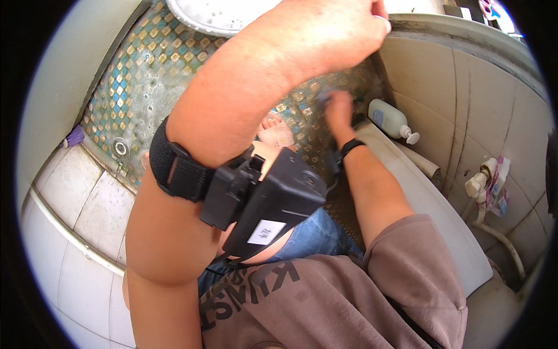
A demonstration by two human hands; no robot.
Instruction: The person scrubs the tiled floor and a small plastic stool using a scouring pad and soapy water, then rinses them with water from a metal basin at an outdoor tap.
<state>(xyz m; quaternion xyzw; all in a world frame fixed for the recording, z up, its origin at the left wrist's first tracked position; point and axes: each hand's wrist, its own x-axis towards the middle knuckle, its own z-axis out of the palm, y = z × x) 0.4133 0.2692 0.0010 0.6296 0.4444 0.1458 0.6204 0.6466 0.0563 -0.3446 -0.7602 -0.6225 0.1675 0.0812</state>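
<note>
My left hand (pixel 368 32) is at the top, by the ledge of the tiled wall; its fingers are mostly hidden, so what it holds cannot be told. The left arm, with a black strap and a black device (pixel 274 205), crosses the view. Lower down, my right hand (pixel 340 109), with a black wristband, is blurred and closed around a small greyish thing (pixel 323 95) just above the wet mosaic floor (pixel 152 83). To its right, a pale pump bottle (pixel 388 118) lies tilted against the wall.
A round whitish basin (pixel 200 24) is at the top. A floor drain (pixel 120 148) and a purple cloth-like item (pixel 74 136) are at the left. A long white panel (pixel 423 205) runs along the right, near a wall valve with a pipe (pixel 477 185). My bare foot (pixel 277 131) is on the mosaic.
</note>
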